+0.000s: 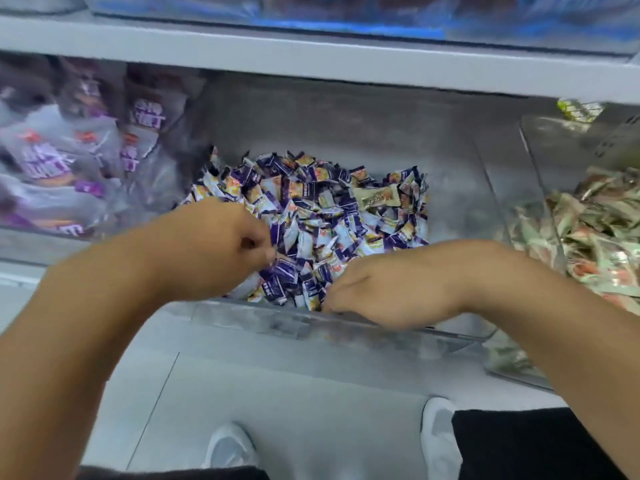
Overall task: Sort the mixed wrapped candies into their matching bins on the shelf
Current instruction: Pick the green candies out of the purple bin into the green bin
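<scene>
A clear plastic bin on the shelf holds a heap of small purple-and-white wrapped candies. One beige wrapped candy lies on top of the heap toward the right. My left hand hovers over the heap's front left, its fingers curled, fingertips at a purple candy. My right hand lies palm down at the bin's front edge, its fingers dug into the candies and partly hidden.
The bin to the right holds green-and-red wrapped candies. The bin to the left holds larger purple-and-white packets. A shelf board runs overhead. Below are the grey floor and my white shoes.
</scene>
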Motion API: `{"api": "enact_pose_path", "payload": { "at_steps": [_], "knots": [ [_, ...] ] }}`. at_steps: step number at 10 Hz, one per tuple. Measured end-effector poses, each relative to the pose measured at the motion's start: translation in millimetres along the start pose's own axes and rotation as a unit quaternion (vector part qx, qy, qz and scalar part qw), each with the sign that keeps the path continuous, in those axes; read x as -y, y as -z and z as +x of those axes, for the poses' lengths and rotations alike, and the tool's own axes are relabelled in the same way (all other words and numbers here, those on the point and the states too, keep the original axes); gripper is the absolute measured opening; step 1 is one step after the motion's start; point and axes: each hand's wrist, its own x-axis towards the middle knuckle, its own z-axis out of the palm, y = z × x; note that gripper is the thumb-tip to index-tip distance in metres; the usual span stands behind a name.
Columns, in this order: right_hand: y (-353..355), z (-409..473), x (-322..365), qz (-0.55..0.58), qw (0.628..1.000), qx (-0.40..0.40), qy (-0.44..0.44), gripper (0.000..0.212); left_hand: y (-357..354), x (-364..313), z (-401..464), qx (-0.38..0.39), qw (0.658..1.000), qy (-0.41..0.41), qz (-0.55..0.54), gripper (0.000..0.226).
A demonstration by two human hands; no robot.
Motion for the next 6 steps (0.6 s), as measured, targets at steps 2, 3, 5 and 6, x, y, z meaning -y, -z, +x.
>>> {"api": "enact_pose_path", "payload": {
  "at_steps": [2, 3, 5, 6],
  "knots": [
    [20.5, 2.3, -41.6, -0.118, 0.990, -0.017, -0.078, 0.036, -12.5, -4.5, 11.7, 0.059, 0.998, -0.022, -0.032, 0.029],
    [31.9, -11.2, -36.3, -0.089, 0.976, -0.140, -0.140, 0.031, -24.5, -9.5, 17.9, 0.101, 0.993, -0.050, -0.047, 0.049],
    [39.8, -5.7, -11.9, 0.074, 0.976, -0.204, -0.011, 0.048, -13.3, 0.7, 23.2, -0.024, 0.994, -0.072, -0.084, 0.048],
    [14.2, 14.1, -1.7, 0.014, 0.998, -0.047, 0.047, 0.047, 2.1, 19.7, 13.2, -0.131, 0.987, -0.066, -0.064, 0.039]
  ]
}}
